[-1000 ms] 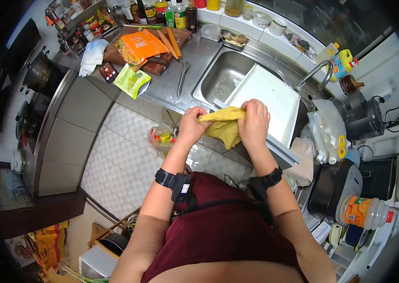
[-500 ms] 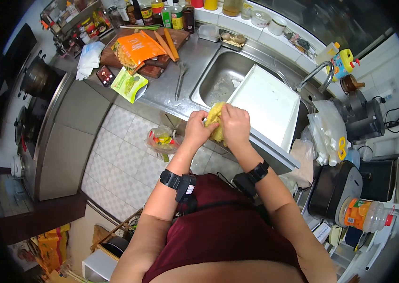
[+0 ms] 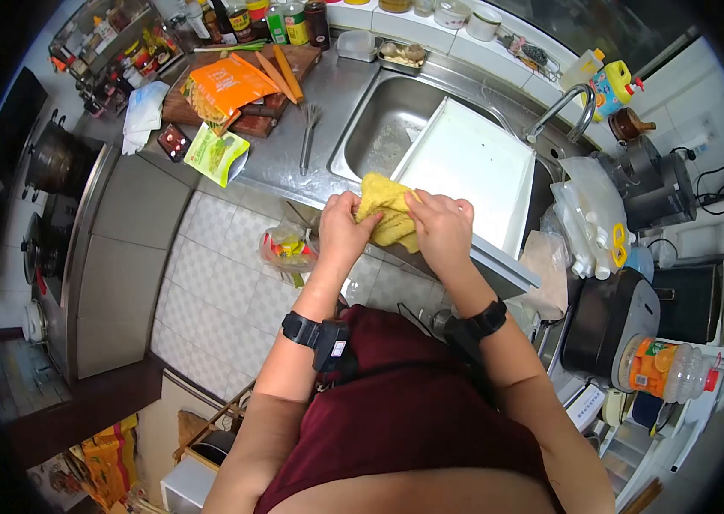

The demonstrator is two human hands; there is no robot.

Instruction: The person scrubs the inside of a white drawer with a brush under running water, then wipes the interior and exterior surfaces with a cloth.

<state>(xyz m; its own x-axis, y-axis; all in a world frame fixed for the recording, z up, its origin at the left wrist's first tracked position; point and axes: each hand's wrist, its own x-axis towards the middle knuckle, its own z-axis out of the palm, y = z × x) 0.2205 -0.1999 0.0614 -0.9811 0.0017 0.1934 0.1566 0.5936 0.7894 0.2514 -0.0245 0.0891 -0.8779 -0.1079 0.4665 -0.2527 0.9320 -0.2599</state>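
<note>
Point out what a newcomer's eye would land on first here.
Probably the yellow cloth, gripped between the left hand and right hand near the middle of the view. Next might come the large white tray lying across the sink, then the orange packet on the wooden board to the sink's left.

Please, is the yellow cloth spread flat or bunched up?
Bunched up: the yellow cloth shows folds and creases, pinched between the left hand and the right hand.

Yellow cloth [image 3: 386, 199] is kinda bunched up, pinched between the left hand [image 3: 345, 228] and right hand [image 3: 443, 230], right by that big white tray [image 3: 469, 176] sitting across the sink [image 3: 375, 141].
</note>
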